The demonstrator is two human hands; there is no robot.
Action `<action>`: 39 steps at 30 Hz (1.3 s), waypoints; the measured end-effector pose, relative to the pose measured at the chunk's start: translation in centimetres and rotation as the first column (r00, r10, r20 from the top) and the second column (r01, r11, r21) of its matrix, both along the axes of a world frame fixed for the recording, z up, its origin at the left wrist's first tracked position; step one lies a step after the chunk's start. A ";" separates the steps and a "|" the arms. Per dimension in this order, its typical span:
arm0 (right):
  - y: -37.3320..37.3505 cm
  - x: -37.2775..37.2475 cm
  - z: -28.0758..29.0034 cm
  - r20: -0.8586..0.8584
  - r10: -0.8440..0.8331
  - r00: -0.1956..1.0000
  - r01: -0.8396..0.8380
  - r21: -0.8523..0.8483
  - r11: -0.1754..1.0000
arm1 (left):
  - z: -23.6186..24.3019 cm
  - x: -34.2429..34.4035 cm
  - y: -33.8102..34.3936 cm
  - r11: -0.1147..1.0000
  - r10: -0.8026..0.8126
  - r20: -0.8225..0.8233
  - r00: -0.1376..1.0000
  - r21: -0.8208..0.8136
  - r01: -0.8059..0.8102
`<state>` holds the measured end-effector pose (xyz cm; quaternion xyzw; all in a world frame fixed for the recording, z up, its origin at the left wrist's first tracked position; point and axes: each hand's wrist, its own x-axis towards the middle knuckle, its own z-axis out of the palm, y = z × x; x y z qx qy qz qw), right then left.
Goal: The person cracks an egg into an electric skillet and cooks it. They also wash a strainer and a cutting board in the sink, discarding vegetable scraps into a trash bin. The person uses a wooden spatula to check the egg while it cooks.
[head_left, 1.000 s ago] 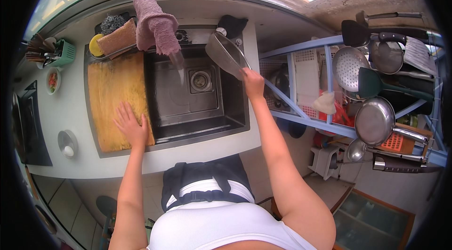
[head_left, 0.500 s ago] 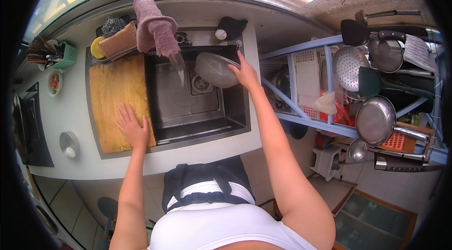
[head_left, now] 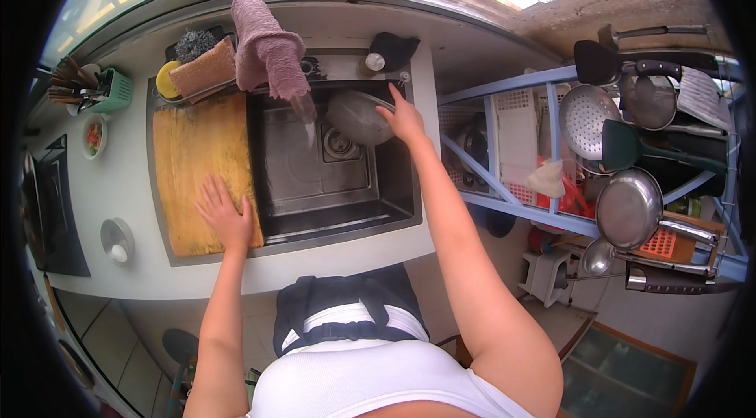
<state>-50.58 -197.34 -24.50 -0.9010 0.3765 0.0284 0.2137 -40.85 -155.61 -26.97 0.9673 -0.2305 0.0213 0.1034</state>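
Right hand (head_left: 406, 120) fingers grip metal bowl (head_left: 358, 117) rim in sink (head_left: 394, 182); keep it tilted under tap. Left hand (head_left: 224, 215) flat, fingers spread, on cutting board (head_left: 193, 158).

A home kitchen — dark steel sink (head_left: 394, 205), worn wooden chopping board (head_left: 197, 158), blue metal rack (head_left: 504, 87) hung with steel pans (head_left: 628, 208).

Bare-armed person in a white top with a dark strapped apron
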 end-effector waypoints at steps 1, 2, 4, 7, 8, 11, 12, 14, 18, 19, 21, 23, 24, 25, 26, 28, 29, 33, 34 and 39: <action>0.5 -0.2 0.3 0.049 0.058 0.997 -0.057 -0.025 0.998 | -0.1 -0.1 0.1 1.000 0.002 0.001 1.000 0.000 -0.002; 0.9 -0.4 0.8 0.096 0.119 0.988 -0.114 -0.054 0.992 | 0.0 0.0 0.1 1.000 0.007 0.002 1.000 -0.001 -0.007; 1.6 -1.4 1.8 0.140 0.202 0.969 -0.184 -0.134 0.974 | 0.0 0.0 0.0 1.000 0.006 -0.002 1.000 -0.002 -0.006; 2.3 -3.1 3.8 0.164 0.299 0.940 -0.237 -0.316 0.919 | -0.1 0.0 0.1 1.000 0.007 -0.001 1.000 0.003 -0.007; 2.2 -3.4 3.9 0.190 0.282 0.940 -0.212 -0.324 0.922 | -0.1 -0.1 0.0 1.000 0.003 -0.001 1.000 0.003 -0.003; 1.3 -3.8 3.8 0.165 0.205 0.965 -0.153 -0.282 0.947 | 0.1 -0.1 -0.1 1.000 -0.002 0.016 1.000 0.006 0.002; 0.9 -3.6 3.5 0.103 0.154 0.983 -0.124 -0.249 0.960 | 0.0 -0.1 -0.1 1.000 -0.003 0.013 1.000 0.008 0.003; 0.1 -2.7 3.1 -0.025 0.056 0.998 -0.059 -0.187 0.981 | 0.0 0.0 0.0 1.000 -0.003 0.011 1.000 0.015 0.003; -1.2 -1.3 2.0 -0.094 0.044 0.995 -0.054 -0.102 0.993 | 0.2 0.1 -0.1 1.000 -0.003 0.009 1.000 0.015 0.002; -1.5 -1.2 1.7 -0.097 0.035 0.995 -0.043 -0.086 0.995 | 0.2 0.1 -0.1 1.000 -0.003 0.007 1.000 0.016 0.003; -2.2 -1.0 1.0 -0.104 0.019 0.994 -0.025 -0.054 0.998 | 0.1 0.0 -0.1 1.000 -0.003 0.006 1.000 0.014 0.003; -2.7 -0.8 0.5 -0.088 0.034 0.995 -0.038 -0.043 0.998 | 0.0 0.0 -0.1 1.000 -0.004 0.007 1.000 0.009 0.004; -2.9 -0.7 0.3 -0.081 0.042 0.996 -0.045 -0.038 0.998 | 0.0 0.0 -0.1 1.000 -0.005 0.006 1.000 0.010 0.005; -3.0 -0.8 0.1 -0.085 0.045 0.995 -0.048 -0.036 0.998 | 0.0 0.0 -0.1 1.000 -0.005 0.006 1.000 0.010 0.005; -2.9 -0.6 0.2 -0.088 0.050 0.995 -0.053 -0.033 0.998 | 0.0 0.0 0.0 1.000 -0.004 0.006 1.000 0.011 0.004; -2.7 -0.3 0.3 -0.098 0.035 0.995 -0.038 -0.034 0.999 | -0.1 0.0 0.0 1.000 -0.002 0.006 1.000 0.012 0.002; -2.6 -0.2 0.4 -0.104 0.015 0.994 -0.019 -0.039 0.999 | -0.1 0.0 0.0 1.000 -0.001 0.007 1.000 0.012 0.001; -2.1 0.0 0.8 -0.145 -0.033 0.989 0.027 -0.048 0.998 | 0.0 0.0 0.0 1.000 -0.004 -0.005 1.000 0.018 0.004; -2.0 -0.1 0.8 -0.137 -0.025 0.990 0.019 -0.045 0.999 | 0.0 0.0 0.0 1.000 -0.005 -0.005 1.000 0.018 0.005; -2.1 -0.3 0.8 -0.111 0.004 0.994 -0.009 -0.039 0.999 | -0.1 0.0 -0.1 1.000 -0.009 0.003 1.000 0.010 0.009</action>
